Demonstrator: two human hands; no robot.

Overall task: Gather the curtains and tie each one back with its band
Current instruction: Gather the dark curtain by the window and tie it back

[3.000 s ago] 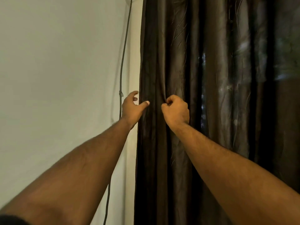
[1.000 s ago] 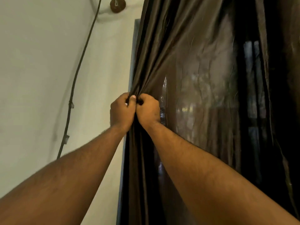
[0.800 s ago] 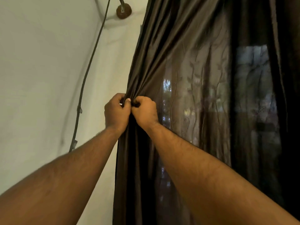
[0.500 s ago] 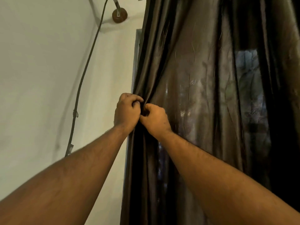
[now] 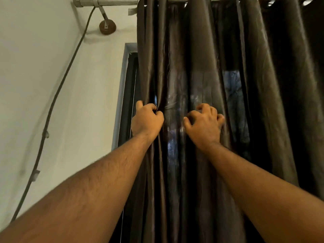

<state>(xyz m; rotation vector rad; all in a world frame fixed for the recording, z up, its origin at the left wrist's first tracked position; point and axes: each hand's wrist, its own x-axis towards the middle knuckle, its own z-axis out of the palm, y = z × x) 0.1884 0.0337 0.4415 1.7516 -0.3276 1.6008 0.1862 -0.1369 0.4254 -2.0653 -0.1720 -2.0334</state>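
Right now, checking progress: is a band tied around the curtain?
No, the curtain hangs loose from the rod, gripped only by the left hand and right hand.

A metal curtain rod (image 5: 112, 1) is running along the top of the wall. The dark curtain (image 5: 201, 50) is hanging from it in folds.

Dim, warm light; daylight glows through the curtain (image 5: 233, 95); wide-angle edges bend, forearms blur.

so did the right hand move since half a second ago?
Yes. The right hand has moved rightward along the curtain, away from the left hand, which grips the folds beside the window frame.
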